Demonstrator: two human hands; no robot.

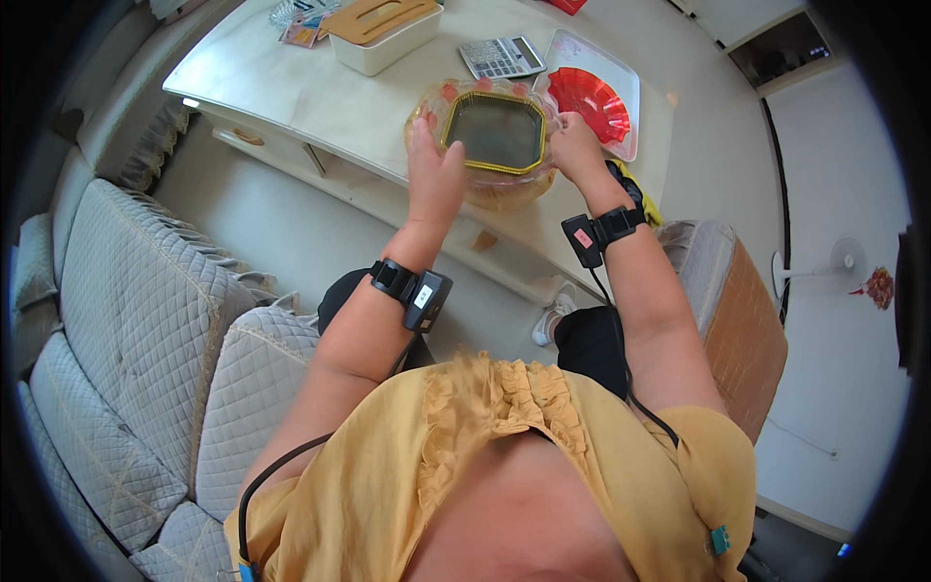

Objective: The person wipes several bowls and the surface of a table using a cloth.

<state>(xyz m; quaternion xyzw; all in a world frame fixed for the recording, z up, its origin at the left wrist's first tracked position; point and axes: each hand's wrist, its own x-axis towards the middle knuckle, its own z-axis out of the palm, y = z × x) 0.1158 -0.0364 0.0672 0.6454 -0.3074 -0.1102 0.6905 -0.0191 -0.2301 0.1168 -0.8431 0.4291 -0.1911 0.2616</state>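
Observation:
A dark square plastic tray with a gold rim (496, 131) sits on or in a round, translucent scalloped dish (509, 190) with red and amber tones, at the near edge of the marble-topped table. My left hand (436, 164) rests upright against the dish's left side, thumb apart from the fingers. On the right side, my right hand (574, 148) has its fingers curled at the dish's rim, pinching it. Just beyond my right hand, a red fluted dish (593, 102) lies in a white rectangular tray (631, 145).
Behind the dish lies a calculator (502, 57). A white box with a wooden lid (382, 16) stands farther left, beside small packets (302, 30). Something yellow and black (646, 196) is beside my right wrist. A quilted sofa (138, 291) is at left, a padded seat (734, 313) at right.

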